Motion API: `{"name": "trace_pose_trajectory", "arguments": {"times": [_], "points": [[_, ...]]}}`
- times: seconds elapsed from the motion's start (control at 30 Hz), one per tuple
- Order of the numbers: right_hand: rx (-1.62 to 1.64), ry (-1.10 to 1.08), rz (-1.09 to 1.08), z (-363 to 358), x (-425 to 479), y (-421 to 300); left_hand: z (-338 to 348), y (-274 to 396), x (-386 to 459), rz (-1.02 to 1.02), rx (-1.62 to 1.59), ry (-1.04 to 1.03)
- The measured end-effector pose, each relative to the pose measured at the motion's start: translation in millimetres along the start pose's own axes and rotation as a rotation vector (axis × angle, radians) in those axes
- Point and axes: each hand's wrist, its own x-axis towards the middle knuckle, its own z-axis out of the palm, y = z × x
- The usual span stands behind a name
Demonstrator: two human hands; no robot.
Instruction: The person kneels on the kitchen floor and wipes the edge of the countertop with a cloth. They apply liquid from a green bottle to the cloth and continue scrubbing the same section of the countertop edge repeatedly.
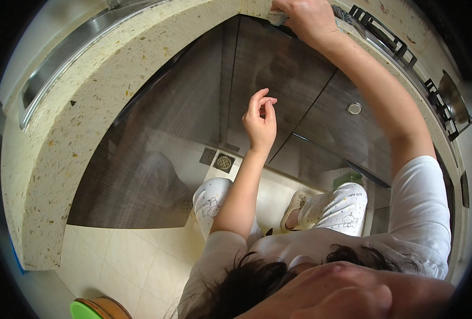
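Note:
At the top of the head view, my right hand (305,18) presses a pale, folded cloth (277,17) against the edge of the speckled stone countertop (140,52), above the dark cabinet doors (272,67). Part of the hand is cut off by the frame's upper rim. A grey scouring pad or similar rough thing (341,14) lies just right of that hand. My left hand (262,115) hovers in front of the cabinet doors, its fingers loosely curled and apart, holding nothing.
A gas stove with black pan supports (403,54) and a metal pan (453,97) stands along the right. The sink's metal rim (60,75) is at the upper left. Below are a floor drain (224,162) and, at the bottom left, a green-lined bin or bucket (106,307).

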Motion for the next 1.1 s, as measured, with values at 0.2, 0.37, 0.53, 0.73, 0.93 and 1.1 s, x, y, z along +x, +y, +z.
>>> {"name": "trace_pose_trajectory", "arguments": {"times": [0.2, 0.37, 0.53, 0.73, 0.93, 1.1], "points": [[0.063, -0.143, 0.071, -29, -28, 9, -7, -5, -1, -0.025, -0.030, 0.024], [0.024, -0.083, 0.044, -1, -10, 5, -9, -3, -1, -0.046, 0.004, -0.005], [0.081, -0.105, 0.043, -3, -11, 4, -13, -5, 1, -0.043, -0.026, 0.006], [0.035, -0.185, 0.053, -16, -29, 12, -17, -3, -1, -0.038, 0.007, 0.006], [0.084, -0.130, 0.036, -1, -7, 4, -17, -3, 1, -0.057, 0.029, -0.005], [0.054, -0.177, 0.030, -7, -25, 12, -17, 2, 1, -0.046, -0.002, 0.032]]}}
